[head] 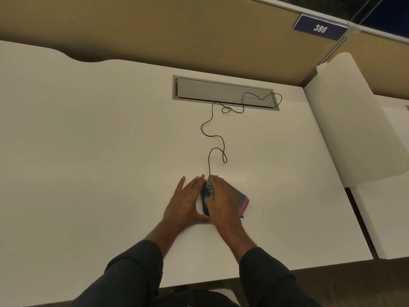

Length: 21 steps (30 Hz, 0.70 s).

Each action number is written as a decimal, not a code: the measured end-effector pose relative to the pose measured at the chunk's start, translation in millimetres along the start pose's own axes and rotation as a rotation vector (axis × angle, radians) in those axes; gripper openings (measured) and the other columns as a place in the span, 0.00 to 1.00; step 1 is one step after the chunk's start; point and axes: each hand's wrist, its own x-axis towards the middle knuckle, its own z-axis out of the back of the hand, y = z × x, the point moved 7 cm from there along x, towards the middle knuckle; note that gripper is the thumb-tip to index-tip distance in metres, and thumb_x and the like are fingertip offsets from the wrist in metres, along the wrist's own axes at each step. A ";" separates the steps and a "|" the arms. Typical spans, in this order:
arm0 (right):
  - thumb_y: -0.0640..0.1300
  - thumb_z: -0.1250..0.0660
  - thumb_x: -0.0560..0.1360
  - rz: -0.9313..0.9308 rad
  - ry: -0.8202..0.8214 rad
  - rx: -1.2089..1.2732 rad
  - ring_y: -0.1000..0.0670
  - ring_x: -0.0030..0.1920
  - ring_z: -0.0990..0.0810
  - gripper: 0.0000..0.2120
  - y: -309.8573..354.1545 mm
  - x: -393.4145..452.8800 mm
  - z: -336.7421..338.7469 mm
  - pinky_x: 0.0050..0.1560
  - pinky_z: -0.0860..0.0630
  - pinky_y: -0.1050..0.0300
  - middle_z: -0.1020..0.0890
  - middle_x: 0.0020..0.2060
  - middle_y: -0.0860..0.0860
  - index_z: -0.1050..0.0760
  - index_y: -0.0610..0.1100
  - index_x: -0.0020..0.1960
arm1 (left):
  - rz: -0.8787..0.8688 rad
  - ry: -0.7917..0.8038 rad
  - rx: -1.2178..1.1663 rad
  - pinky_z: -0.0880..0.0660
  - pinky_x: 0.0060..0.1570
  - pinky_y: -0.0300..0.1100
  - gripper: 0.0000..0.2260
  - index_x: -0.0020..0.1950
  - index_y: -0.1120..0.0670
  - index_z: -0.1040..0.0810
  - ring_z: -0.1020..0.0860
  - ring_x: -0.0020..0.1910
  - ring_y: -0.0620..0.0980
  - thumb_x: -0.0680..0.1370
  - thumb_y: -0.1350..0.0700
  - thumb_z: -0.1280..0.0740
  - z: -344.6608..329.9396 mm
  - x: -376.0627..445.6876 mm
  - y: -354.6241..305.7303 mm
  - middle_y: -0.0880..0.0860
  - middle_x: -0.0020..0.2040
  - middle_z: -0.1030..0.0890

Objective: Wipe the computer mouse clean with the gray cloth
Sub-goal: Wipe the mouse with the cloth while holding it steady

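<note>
The wipe looked under way: the right hand (222,199) pressed the gray cloth (240,199) over the mouse (204,196), fingers bent around it. The left hand (186,201) steadied the mouse's side with straight fingers; how clean it was, I couldn't tell

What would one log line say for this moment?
left hand: flat on desk, steadying mouse | right hand: pressing gray cloth on mouse | cable: loose, toward desk hatch

The person is wearing long, dark sleeves (132,269) — plain, unmarked fabric — ending short of the wrists, leaving both hands (186,202) bare.
</note>
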 end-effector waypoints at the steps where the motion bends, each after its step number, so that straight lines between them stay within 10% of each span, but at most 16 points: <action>1: 0.43 0.36 0.78 0.057 0.046 -0.097 0.46 0.72 0.34 0.25 2.5 -1.3 -4.8 0.73 0.39 0.51 0.31 0.71 0.45 0.36 0.42 0.73 | -0.008 -0.011 -0.009 0.54 0.79 0.55 0.57 0.81 0.53 0.48 0.42 0.79 0.46 0.63 0.20 0.39 -0.3 -0.2 -0.2 0.50 0.80 0.41; 7: 0.48 0.36 0.77 0.299 0.175 -0.442 0.45 0.77 0.52 0.35 9.0 -17.4 -22.6 0.75 0.57 0.50 0.47 0.77 0.43 0.49 0.40 0.77 | -0.042 0.022 0.002 0.53 0.79 0.57 0.55 0.81 0.52 0.47 0.45 0.79 0.46 0.64 0.20 0.43 -2.7 0.4 -0.8 0.50 0.81 0.43; 13: 0.46 0.21 0.59 0.484 0.091 -0.563 0.43 0.66 0.26 0.36 10.1 -41.3 -20.4 0.65 0.31 0.44 0.24 0.65 0.42 0.26 0.38 0.65 | -0.026 0.091 0.073 0.59 0.78 0.52 0.51 0.81 0.53 0.43 0.43 0.79 0.48 0.67 0.21 0.44 -9.3 1.3 1.8 0.52 0.81 0.41; 21: 0.37 0.31 0.70 0.583 -0.020 -0.389 0.46 0.73 0.36 0.29 -5.0 -75.7 -18.6 0.74 0.45 0.48 0.30 0.70 0.45 0.31 0.41 0.70 | 0.007 0.058 0.022 0.66 0.77 0.45 0.45 0.80 0.56 0.43 0.36 0.77 0.51 0.72 0.28 0.38 -1.1 -0.4 -1.7 0.55 0.78 0.35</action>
